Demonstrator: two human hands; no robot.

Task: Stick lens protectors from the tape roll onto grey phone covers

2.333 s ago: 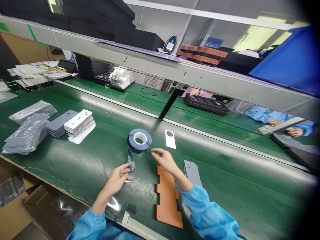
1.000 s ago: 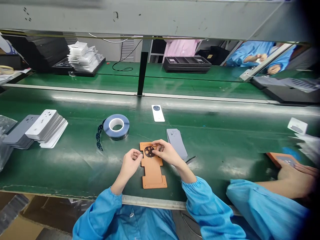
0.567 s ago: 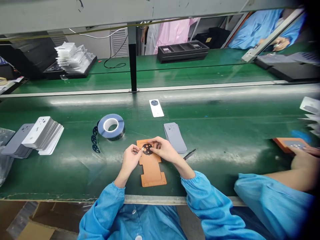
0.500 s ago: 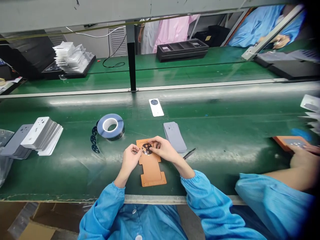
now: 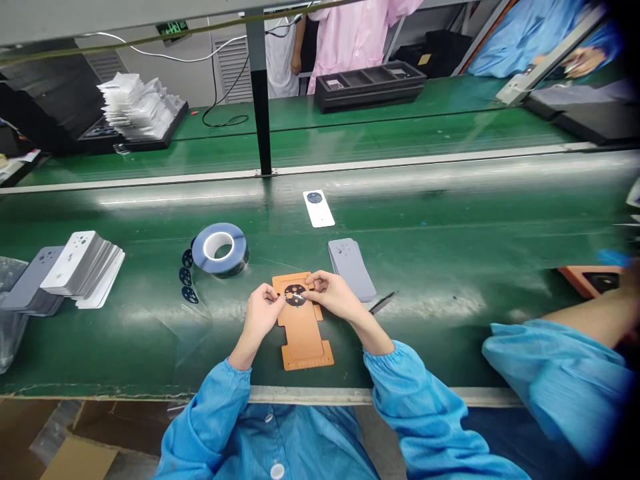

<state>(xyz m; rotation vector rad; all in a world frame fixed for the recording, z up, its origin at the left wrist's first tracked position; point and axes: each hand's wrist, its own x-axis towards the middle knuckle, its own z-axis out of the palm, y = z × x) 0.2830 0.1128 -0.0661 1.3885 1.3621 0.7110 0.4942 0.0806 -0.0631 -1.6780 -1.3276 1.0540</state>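
An orange fixture plate [image 5: 303,337] lies before me on the green bench. Over its upper part is a round black sticker [image 5: 291,291] with several holes and a bright glint. My left hand [image 5: 263,313] pinches at the sticker's left edge, thumb and finger together. From the right, my right hand [image 5: 333,293] pinches at the opposite edge, fingers closed. Whether the sticker touches the plate I cannot tell. A stack of grey phone-shaped panels [image 5: 354,272] sits just beyond my right hand, with a dark pointed tool [image 5: 383,303] beside it.
A blue tape roll [image 5: 199,261] with black round stickers [image 5: 185,276] stands left. Farther left are stacked white panels [image 5: 83,270]. One white panel [image 5: 320,212] with a black disc lies ahead. At right, a co-worker's arm [image 5: 593,320] reaches to another orange fixture [image 5: 583,280].
The sticker between my fingers looks flatter and darker, with a new bright glint. My hands have barely moved. The co-worker's arm at right has shifted, and the view has tilted slightly.
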